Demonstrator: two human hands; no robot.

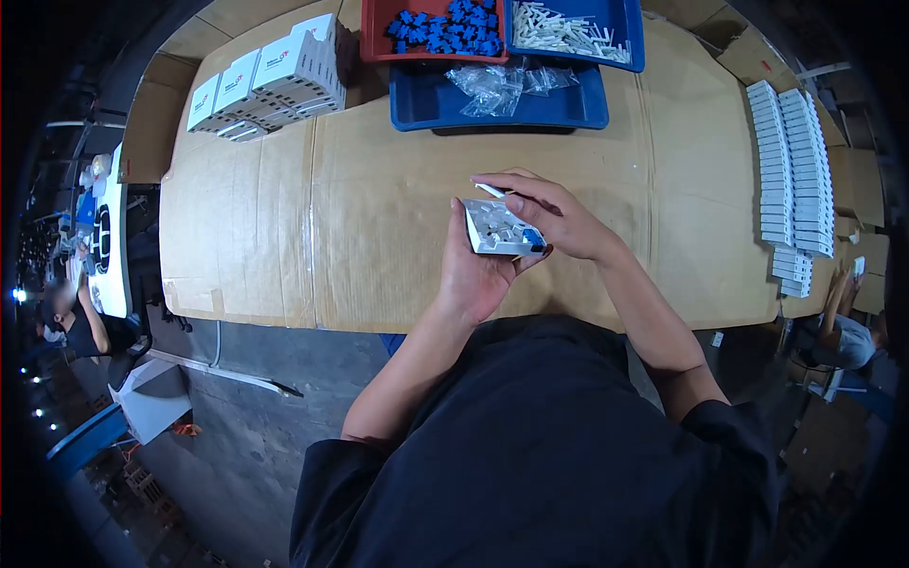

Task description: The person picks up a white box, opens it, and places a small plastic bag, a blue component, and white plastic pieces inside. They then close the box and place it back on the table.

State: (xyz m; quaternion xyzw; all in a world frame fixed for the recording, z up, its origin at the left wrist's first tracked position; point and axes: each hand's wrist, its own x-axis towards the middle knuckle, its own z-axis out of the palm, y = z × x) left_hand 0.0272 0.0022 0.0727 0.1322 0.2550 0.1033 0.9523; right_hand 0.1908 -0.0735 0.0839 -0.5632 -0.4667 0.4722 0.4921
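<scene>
My left hand (471, 275) holds a shallow white plastic housing (492, 248) from below, with its open side facing up. Inside it lie a clear plastic bag or clear small parts, hard to tell apart, and a blue piece (533, 239) sits at its right corner. Over the housing's far side, my right hand (554, 213) has its fingers bent and its thumb near the rim. A slim white stick-like part (490, 190) shows between the thumb and fingers of that hand.
Beyond the hands stand a red bin (379, 47) of blue parts, a blue bin (636, 38) of white sticks and a blue tray (417, 104) with clear bags. White housings (270, 71) are stacked at left, more (793, 170) at right. Other people (90, 327) sit at both sides.
</scene>
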